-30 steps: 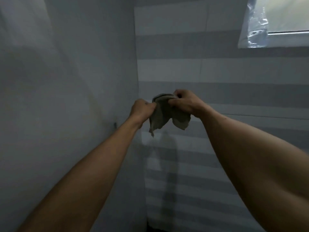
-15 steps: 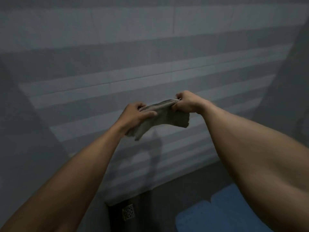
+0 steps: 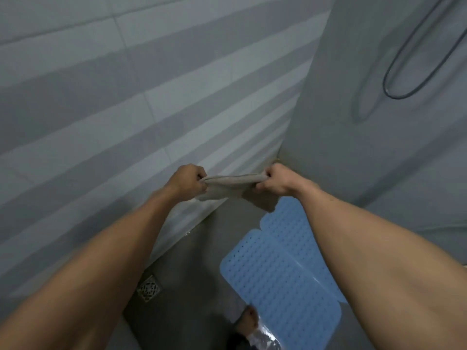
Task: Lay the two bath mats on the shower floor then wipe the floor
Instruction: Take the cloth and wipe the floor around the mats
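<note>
**Hands stretch cloth; mats now in view**

Both hands grip the cloth [image 3: 233, 184] at chest height; left hand [image 3: 188, 183] has fingers curled tight round one end, right hand [image 3: 274, 180] clenched round the other; cloth pulled taut between them, loose corner hanging below the right fist.

Change over the last second: cloth was bunched with fists nearly touching, now hands are apart and it's drawn out into a band; view has dropped from the wall and window to the floor.

Floor state: two blue mats down, near mat [image 3: 280, 281] and far mat [image 3: 288, 221] lying side by side, edges touching, toward the right wall; drain [image 3: 149, 287] on bare floor [image 3: 192, 274] left of them; shower hose [image 3: 414, 61] loops on the right wall.

Read: mat step looks done; cloth is being readied; wipe not started, cloth well above the floor; likely next is lowering to the bare strip by the drain.
</note>
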The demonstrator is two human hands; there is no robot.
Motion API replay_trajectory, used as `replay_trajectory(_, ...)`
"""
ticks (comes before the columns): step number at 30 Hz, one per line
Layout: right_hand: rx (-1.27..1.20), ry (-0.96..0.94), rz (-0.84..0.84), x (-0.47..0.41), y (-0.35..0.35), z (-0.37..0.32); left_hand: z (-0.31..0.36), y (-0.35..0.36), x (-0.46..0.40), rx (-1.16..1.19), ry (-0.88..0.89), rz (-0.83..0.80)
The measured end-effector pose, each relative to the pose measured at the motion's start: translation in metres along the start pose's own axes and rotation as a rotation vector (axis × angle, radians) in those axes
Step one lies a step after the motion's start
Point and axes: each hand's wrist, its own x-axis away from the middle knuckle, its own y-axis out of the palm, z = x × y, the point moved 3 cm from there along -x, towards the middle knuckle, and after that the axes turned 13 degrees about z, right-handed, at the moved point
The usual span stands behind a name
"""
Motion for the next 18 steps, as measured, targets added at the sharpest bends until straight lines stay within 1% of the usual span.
replay_trajectory(4, -0.045, 0.077, -0.06, -0.032, 0.033, 0.038, -0.013, 0.057, -0.039, 0.028, -0.017, -0.04)
replay_trajectory(8, -0.076, 0.127, -0.125, -0.069, 0.103, 0.079, -0.056, 0.132, -0.068, 0.008, -0.06, -0.088)
replay_trajectory(12, -0.116, 0.197, -0.184, -0.107, 0.211, 0.131, -0.119, 0.231, -0.082, -0.127, -0.075, -0.205)
replay_trajectory(18, -0.187, 0.272, -0.266, -0.148, 0.406, 0.214, -0.239, 0.392, -0.098, -0.374, 0.034, -0.452)
